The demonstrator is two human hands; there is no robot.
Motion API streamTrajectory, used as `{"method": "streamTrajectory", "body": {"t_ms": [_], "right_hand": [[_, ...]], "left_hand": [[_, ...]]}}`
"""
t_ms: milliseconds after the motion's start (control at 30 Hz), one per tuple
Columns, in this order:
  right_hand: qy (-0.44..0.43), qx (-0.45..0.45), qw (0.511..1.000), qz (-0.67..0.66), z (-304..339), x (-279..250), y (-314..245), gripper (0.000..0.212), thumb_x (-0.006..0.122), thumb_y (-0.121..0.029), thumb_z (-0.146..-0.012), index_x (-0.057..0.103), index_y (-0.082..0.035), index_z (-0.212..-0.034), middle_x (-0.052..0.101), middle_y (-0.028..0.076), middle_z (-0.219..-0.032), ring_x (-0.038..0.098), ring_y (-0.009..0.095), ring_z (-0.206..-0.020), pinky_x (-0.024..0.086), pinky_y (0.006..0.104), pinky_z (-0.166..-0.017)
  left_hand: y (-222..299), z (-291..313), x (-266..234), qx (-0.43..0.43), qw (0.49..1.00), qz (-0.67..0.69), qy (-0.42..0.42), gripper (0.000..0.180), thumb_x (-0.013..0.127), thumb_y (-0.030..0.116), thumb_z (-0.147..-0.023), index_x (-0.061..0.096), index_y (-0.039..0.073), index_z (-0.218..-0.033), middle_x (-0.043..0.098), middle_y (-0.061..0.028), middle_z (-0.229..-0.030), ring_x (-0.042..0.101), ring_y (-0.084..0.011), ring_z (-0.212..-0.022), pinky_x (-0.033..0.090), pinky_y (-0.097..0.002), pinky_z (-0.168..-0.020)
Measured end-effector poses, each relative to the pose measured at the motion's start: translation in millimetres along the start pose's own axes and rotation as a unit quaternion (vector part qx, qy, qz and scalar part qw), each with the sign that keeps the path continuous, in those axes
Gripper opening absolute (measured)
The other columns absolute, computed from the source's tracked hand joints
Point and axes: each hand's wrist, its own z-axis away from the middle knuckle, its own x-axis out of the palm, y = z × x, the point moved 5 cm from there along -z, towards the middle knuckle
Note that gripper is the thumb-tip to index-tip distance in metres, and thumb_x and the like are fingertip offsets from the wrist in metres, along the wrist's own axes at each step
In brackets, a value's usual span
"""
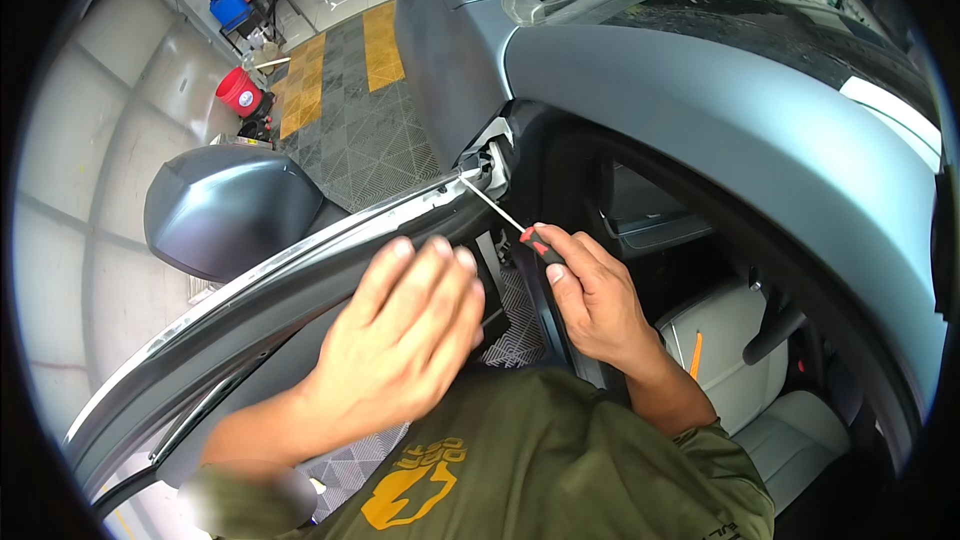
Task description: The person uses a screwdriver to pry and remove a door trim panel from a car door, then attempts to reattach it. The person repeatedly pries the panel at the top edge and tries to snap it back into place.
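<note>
My right hand (600, 295) is closed around the red and black handle of a screwdriver (537, 241). Its thin metal shaft points up and to the left, and the tip meets the front end of the open car door's top edge (400, 208), beside an exposed white and metal part (492, 166) near the hinge. My left hand (400, 335) hovers over the door's inner side with its fingers stretched out, slightly blurred, and holds nothing. Whether the tip sits in a gap or only touches the edge is too small to tell.
A grey-blue side mirror (230, 210) juts from the door's outside. The car's roof pillar (720, 110) curves across the right, above a light grey seat (725, 340) with an orange strip-like tool (696, 352). Farther off stand a red bucket (238, 92) and a blue container (230, 8).
</note>
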Motion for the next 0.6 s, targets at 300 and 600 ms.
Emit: {"method": "streamTrajectory", "body": {"t_ms": [300, 600], "right_hand": [[0.03, -0.038, 0.994, -0.1, -15.5, 8.1, 23.6, 0.027, 0.056, -0.003, -0.097, 0.061, 0.006, -0.122, 0.067, 0.015, -0.091, 0.061, 0.019, -0.072, 0.049, 0.029, -0.067], [0.052, -0.072, 0.996, -0.032, -18.5, 14.7, 23.6, 0.03, 0.062, -0.004, -0.093, 0.064, 0.001, -0.122, 0.056, 0.009, -0.075, 0.054, 0.022, -0.053, 0.046, 0.0343, -0.05]], "left_hand": [[-35.8, 94.8, 14.1, -0.294, 0.853, 0.365, 0.23, 0.017, 0.065, 0.004, -0.088, 0.065, -0.004, -0.102, 0.069, -0.0194, -0.104, 0.066, -0.0284, -0.1, 0.051, -0.0384, -0.092], [-91.6, 64.4, 33.8, -0.285, 0.762, 0.569, 0.12, 0.085, 0.085, 0.029, -0.078, 0.042, -0.007, -0.144, 0.057, -0.0228, -0.136, 0.059, -0.0316, -0.124, 0.045, -0.0409, -0.105]]}}
